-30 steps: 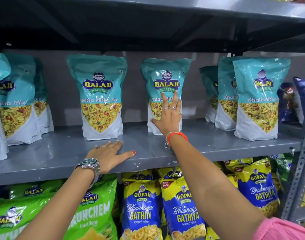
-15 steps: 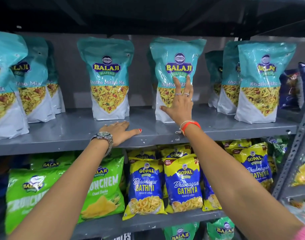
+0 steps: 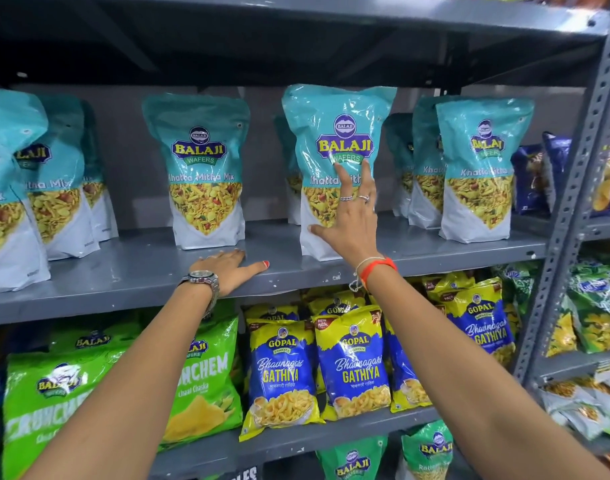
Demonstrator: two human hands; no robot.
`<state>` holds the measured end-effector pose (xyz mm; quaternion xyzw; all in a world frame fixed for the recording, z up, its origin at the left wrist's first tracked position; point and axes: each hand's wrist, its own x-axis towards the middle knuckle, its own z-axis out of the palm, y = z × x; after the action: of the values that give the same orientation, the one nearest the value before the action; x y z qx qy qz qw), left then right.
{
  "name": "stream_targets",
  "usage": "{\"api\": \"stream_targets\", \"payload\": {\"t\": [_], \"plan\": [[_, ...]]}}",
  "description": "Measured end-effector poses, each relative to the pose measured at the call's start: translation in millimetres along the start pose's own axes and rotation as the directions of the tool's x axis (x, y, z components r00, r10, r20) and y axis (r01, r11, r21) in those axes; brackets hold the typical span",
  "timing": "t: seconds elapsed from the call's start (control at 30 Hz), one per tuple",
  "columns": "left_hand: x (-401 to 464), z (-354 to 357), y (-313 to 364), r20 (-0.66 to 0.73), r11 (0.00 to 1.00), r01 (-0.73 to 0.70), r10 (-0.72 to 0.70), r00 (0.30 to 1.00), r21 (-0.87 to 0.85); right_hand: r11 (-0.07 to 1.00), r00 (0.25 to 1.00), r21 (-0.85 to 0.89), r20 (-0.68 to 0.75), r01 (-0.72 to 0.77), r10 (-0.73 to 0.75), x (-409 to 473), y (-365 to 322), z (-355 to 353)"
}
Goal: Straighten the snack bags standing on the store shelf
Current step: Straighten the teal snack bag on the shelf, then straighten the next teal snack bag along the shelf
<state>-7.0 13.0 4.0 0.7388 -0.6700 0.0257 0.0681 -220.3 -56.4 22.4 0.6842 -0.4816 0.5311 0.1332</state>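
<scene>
On the grey metal shelf [image 3: 130, 271], a row of teal Balaji Khatta Mitha Mix bags, all upright. Right hand [image 3: 352, 226] pressed flat against the front of the middle bag [image 3: 334, 140], fingers [image 3: 343, 181] spread and pointing up, thumb out toward the left near the bag's white base; grip open, nothing clasped, rings on two fingers, an orange band [image 3: 379, 266] at the wrist. Middle bag standing closer to the shelf's front edge than the bag to its left [image 3: 201, 168], with another teal bag partly hidden behind it. Left hand [image 3: 229, 268] palm down on the shelf just in front of that left bag, fingers extended toward the right, grip open and empty, a silver wristwatch [image 3: 201, 278] on the wrist. More teal bags grouped at far left [image 3: 50, 188] and at right [image 3: 480, 168]. Below, on the lower shelf, blue-and-yellow Gopal Gathiya packs [image 3: 352, 362] beside green Balaji Crunchem bags [image 3: 203, 375].
</scene>
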Motion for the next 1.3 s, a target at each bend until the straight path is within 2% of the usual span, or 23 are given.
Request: {"api": "stream_targets", "payload": {"t": [0.37, 0.47, 0.6, 0.7, 0.77, 0.83, 0.97, 1.13, 1.2, 1.3], "plan": [[-1.9, -0.2, -0.3, -0.035, 0.999, -0.003, 0.001, 0.999, -0.047, 1.000, 1.000, 0.005, 0.014, -0.023, 0.023, -4.1, -5.8, -7.5], [-4.8, -2.2, -9.6, -0.020, 0.997, 0.016, -0.017, 1.000, -0.076, 0.999, 0.997, -0.007, -0.072, -0.041, 0.040, -3.9, -13.7, -7.0], [-10.1, -5.0, -38.5, -0.011, 0.994, 0.079, -0.081, 0.997, -0.079, 0.996, 0.972, -0.031, -0.220, 0.078, -0.083, -4.4, -34.6, 2.9], [-17.8, -8.7, -68.4, -0.012, 0.985, 0.139, -0.141, 0.990, -0.106, 0.979, 0.950, -0.044, -0.237, 0.200, -0.205, -7.0, -58.9, 19.3], [-22.4, -10.5, -90.4, -0.014, 0.980, 0.157, -0.160, 0.987, -0.121, 0.971, 0.950, -0.011, -0.204, 0.239, -0.236, -8.1, -77.2, 33.1], [-26.0, -11.9, -111.5, -0.006, 0.974, 0.180, -0.183, 0.983, -0.136, 0.976, 0.973, 0.069, -0.115, 0.209, -0.200, -6.8, -97.0, 48.6], [-31.0, -15.3, -148.8, 0.012, 0.964, 0.214, -0.215, 0.977, -0.157, 0.987, 0.990, 0.153, 0.129, 0.038, -0.058, 0.8, -134.9, 85.8], [-29.6, -11.9, -178.2, 0.000, 0.975, 0.195, -0.196, 0.981, -0.102, 0.976, 0.928, 0.159, 0.364, -0.151, 0.085, 11.4, -168.9, 129.7], [-25.8, -9.0, -181.1, -0.031, 0.983, 0.177, -0.178, 0.984, -0.044, 0.965, 0.913, 0.158, 0.385, -0.210, 0.136, 14.8, -176.6, 143.0], [-24.7, -6.8, -182.6, -0.069, 0.989, 0.149, -0.149, 0.987, 0.005, 0.956, 0.920, 0.138, 0.337, -0.258, 0.200, 16.8, -186.6, 159.5]]}}
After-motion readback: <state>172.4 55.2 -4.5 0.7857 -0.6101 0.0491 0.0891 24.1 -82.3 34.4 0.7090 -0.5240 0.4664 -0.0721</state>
